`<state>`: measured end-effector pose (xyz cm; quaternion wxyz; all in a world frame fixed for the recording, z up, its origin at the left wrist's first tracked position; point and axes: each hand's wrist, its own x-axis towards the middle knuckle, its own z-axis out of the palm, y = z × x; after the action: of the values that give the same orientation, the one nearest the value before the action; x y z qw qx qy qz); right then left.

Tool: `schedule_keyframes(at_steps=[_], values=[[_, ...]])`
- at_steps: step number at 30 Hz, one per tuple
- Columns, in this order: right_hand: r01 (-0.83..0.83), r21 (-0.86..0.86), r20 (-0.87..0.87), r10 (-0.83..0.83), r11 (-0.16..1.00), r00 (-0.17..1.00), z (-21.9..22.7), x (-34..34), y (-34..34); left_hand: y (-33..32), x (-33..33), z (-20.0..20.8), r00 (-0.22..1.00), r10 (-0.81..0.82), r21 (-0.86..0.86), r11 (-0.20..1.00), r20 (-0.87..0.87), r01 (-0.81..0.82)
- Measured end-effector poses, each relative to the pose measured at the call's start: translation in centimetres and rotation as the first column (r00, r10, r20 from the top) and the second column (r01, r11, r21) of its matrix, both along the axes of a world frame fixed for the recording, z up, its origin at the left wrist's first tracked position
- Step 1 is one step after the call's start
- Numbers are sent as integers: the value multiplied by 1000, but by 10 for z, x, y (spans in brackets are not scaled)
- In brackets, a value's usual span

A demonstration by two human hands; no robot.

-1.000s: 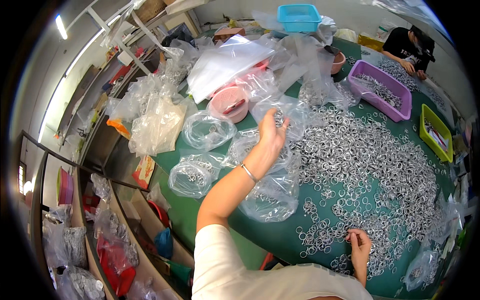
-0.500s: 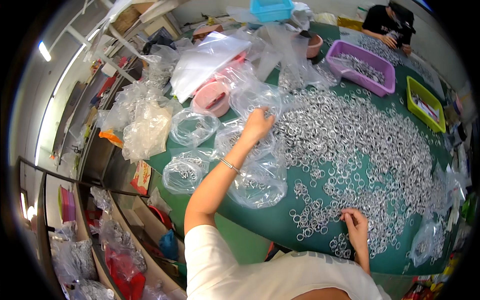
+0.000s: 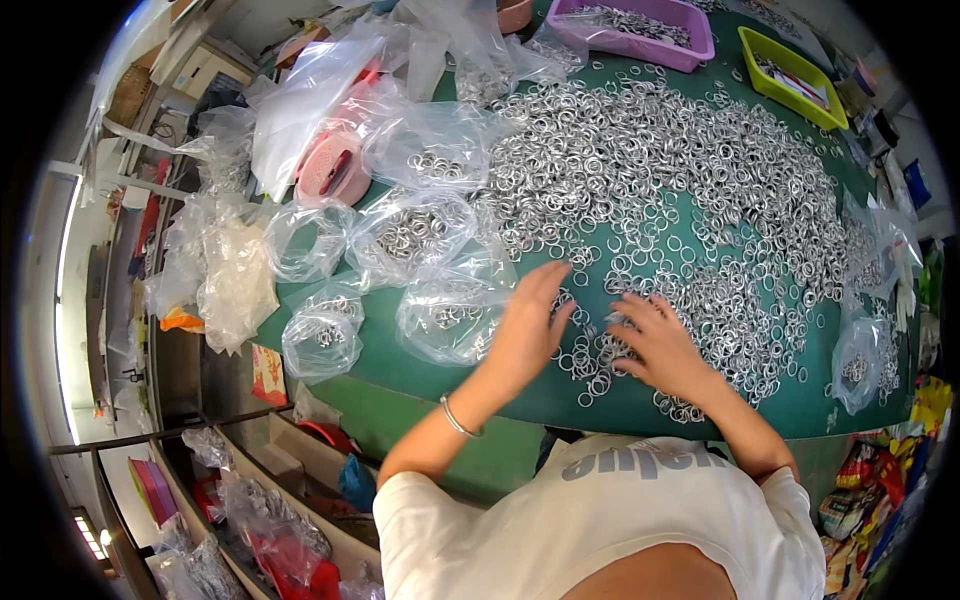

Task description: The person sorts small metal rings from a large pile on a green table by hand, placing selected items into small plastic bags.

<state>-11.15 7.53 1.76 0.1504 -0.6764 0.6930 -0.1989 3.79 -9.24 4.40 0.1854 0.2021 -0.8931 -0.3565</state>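
Observation:
A wide heap of small silvery metal rings (image 3: 640, 150) covers the green table (image 3: 540, 395). My left hand (image 3: 535, 325) hovers over the left edge of the loose rings, thumb and fingers apart, with nothing held that I can see. Close by on the right, my right hand (image 3: 655, 345) spreads its fingers at a smaller cluster of rings (image 3: 735, 330); some rings lie under or against its fingertips. Left of my left hand sit open clear plastic bags with rings inside, among them a near bag (image 3: 455, 315), a middle bag (image 3: 412, 232) and a far bag (image 3: 435, 150).
Beyond the heap stand a purple basin (image 3: 640, 35) with rings and a lime green basket (image 3: 795, 85). A pink basket (image 3: 330, 170) and crumpled plastic bags (image 3: 235, 265) lie on the left. Another ring-filled bag (image 3: 858, 360) rests at the right edge. Shelving (image 3: 290, 470) is at lower left.
My left hand has come back from the far bag towards me, its fingers now spread. My right hand has moved left and opened out. The whole view has tilted downward.

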Motion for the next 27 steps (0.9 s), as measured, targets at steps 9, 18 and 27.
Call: schedule_keyframes(at_steps=[9, 18, 27], values=[[267, -36, 92, -263, 963, 960, 21, -33, -14, 55, 22, -45, 996, 17, -26, 1000, 88, -15], [-11, -297, -135, -30, 955, 990, -22, -24, -81, 68, 26, -49, 943, 333, -5, 943, -17, -333], [153, 361, 933, -356, 920, -60, 11, -17, -13, 100, 26, -43, 980, 102, -126, 989, 169, -81]])
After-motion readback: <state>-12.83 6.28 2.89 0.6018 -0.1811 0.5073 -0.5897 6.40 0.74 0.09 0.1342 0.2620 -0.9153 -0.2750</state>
